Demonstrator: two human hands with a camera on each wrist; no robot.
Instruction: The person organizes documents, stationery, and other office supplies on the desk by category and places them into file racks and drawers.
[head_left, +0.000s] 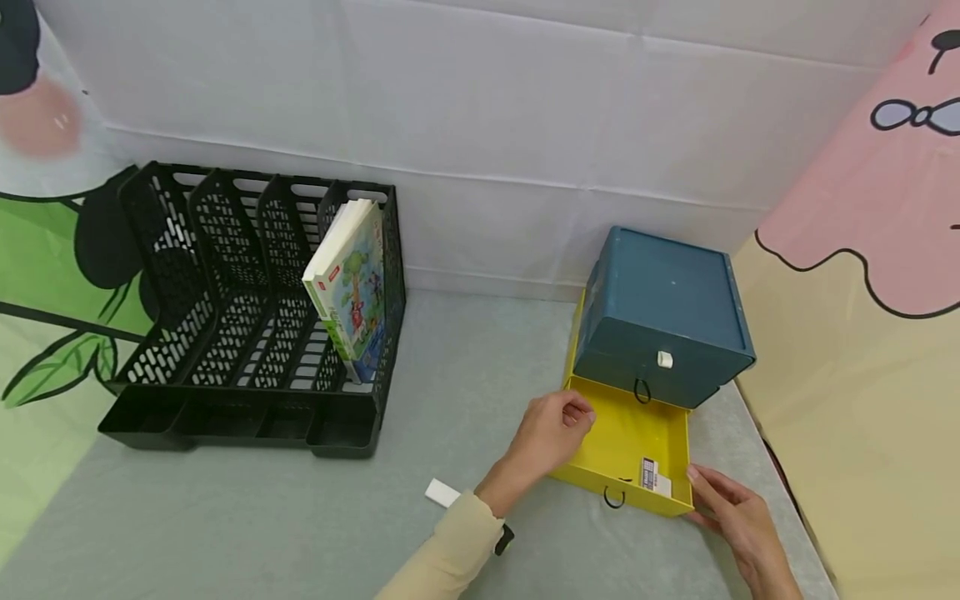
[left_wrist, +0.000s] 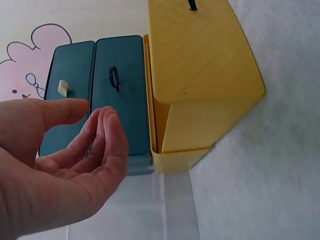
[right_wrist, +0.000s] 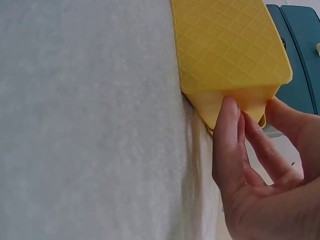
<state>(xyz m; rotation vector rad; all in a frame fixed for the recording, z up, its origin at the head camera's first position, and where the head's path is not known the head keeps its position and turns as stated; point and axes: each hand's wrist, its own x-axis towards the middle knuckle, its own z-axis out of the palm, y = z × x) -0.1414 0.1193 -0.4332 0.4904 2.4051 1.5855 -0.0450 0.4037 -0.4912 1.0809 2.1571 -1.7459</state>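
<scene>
A yellow drawer [head_left: 626, 433] with a black loop handle stands pulled out from the bottom of a small drawer unit [head_left: 667, 292] with a blue top. Inside the drawer lie a small printed label [head_left: 649, 473] and a white piece beside it. My left hand [head_left: 551, 429] hovers by the drawer's left side, fingers loosely bent with nothing between them; in the left wrist view, a gap shows between thumb and fingertips. My right hand [right_wrist: 265, 155] holds the drawer's right wall, thumb at the rim and fingers against the outer side.
Left on the grey table stands a black desk organizer [head_left: 247, 308] with upright dividers and front trays. Books [head_left: 352, 287] stand in its rightmost slot. A small white block [head_left: 442, 492] lies near my left forearm. Printed cloth hangs behind and at both sides.
</scene>
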